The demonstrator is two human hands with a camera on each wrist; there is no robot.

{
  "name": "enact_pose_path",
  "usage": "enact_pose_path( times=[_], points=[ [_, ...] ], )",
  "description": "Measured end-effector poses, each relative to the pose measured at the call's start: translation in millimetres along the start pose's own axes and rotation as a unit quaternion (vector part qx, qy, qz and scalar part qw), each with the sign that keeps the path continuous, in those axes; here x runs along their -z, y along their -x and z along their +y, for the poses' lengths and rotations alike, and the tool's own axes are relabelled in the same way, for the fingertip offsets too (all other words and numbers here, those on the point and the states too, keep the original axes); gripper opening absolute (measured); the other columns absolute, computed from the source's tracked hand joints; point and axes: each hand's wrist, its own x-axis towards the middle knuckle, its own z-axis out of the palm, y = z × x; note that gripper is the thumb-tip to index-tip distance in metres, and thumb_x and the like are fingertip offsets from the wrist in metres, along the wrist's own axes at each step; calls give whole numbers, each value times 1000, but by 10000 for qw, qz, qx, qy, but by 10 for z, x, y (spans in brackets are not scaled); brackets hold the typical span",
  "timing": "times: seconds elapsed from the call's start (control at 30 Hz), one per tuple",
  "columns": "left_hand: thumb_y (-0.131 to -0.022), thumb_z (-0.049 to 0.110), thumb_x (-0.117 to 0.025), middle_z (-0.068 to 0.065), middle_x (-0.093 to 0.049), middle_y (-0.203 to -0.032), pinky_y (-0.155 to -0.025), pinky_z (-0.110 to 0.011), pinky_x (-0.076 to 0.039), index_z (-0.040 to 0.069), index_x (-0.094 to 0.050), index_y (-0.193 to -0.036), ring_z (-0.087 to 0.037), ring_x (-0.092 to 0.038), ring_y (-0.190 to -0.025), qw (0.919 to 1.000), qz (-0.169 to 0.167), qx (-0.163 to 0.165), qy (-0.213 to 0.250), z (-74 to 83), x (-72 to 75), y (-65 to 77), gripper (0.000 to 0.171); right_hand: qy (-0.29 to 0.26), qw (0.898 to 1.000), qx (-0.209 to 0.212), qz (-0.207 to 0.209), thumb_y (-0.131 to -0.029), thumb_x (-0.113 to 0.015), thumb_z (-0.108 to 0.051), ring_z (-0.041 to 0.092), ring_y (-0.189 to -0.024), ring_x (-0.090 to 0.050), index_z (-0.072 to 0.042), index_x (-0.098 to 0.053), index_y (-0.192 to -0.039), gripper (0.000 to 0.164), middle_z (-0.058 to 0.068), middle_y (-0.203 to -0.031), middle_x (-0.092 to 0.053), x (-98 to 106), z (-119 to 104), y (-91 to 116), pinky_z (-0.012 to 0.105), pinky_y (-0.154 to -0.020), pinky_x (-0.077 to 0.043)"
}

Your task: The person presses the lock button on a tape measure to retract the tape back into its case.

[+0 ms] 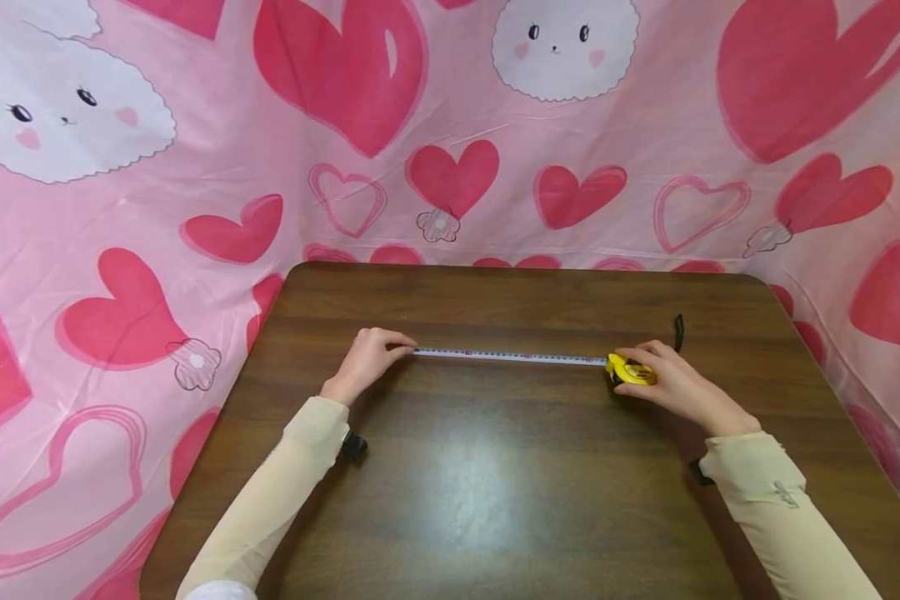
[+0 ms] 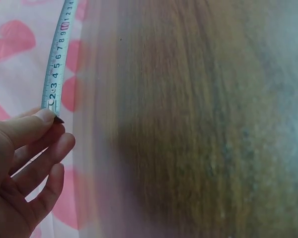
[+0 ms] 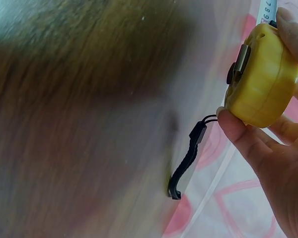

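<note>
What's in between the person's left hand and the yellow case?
A pale measuring strip with numbers on it stretches from the left hand to the yellow case. The head view shows the whole stretch.

From far away I receive a bright head view with pale glare on the table (image 1: 472,479), while the 2 wrist views are dimmer, its surface blurred.

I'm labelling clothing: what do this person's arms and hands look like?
The left hand and right hand are ungloved. The left sleeve and right sleeve are pale beige; the latter bears a small dark marking. A black object shows at each wrist.
</note>
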Motion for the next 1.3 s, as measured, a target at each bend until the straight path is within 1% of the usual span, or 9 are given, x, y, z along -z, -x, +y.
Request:
enact_pose_path(
  times=[0.2,0.37,0.77,1.0,1.3],
  points=[
    [-95,14,-77,-6,-79,-110,-93,-43,-60,10,-82,-111,-21,-74,-98,10000,-23,-50,-10,15,-28,-27,18,51,9999,95,51,-89,-85,-26,39,-106,-58,1,-62,-138,60,24,-121,-58,-16,-5,-27,60,-89,-52],
    [-95,14,-77,-5,-79,-111,-95,-42,-59,12,-83,-112,-22,-74,-99,10000,-32,1,9,49,-56,-37,18,44,10000,40,-23,-90,-84,-27,38,-107,-58,1,-61,-139,60,24,-122,-58,-12,-24,-46,60,-90,-53],
    [-96,14,-76,-5,-79,-111,-95,-41,-59,11,-82,-112,-21,-73,-99,10000,-45,-19,60,135,-116,-60,18,-63,9996,-161,-231,-92,-82,-30,39,-109,-56,0,-60,-141,62,25,-124,-57,-34,-74,-89,63,-95,-51],
    [-96,14,-76,-5,-79,-111,-95,-40,-59,11,-82,-112,-21,-73,-98,9999,-91,-90,72,163,-168,-69,18,-108,9995,-153,-239,-92,-81,-30,37,-109,-56,0,-60,-141,62,24,-124,-57,-56,-111,-113,61,-95,-51],
    [-96,14,-75,-5,-79,-110,-95,-40,-59,10,-83,-111,-20,-74,-98,9996,-145,-226,31,197,-242,-100,17,-82,9994,-166,-303,-93,-80,-34,37,-111,-56,-1,-60,-142,62,23,-125,-57,-94,-134,-156,62,-96,-51]
  ],
)
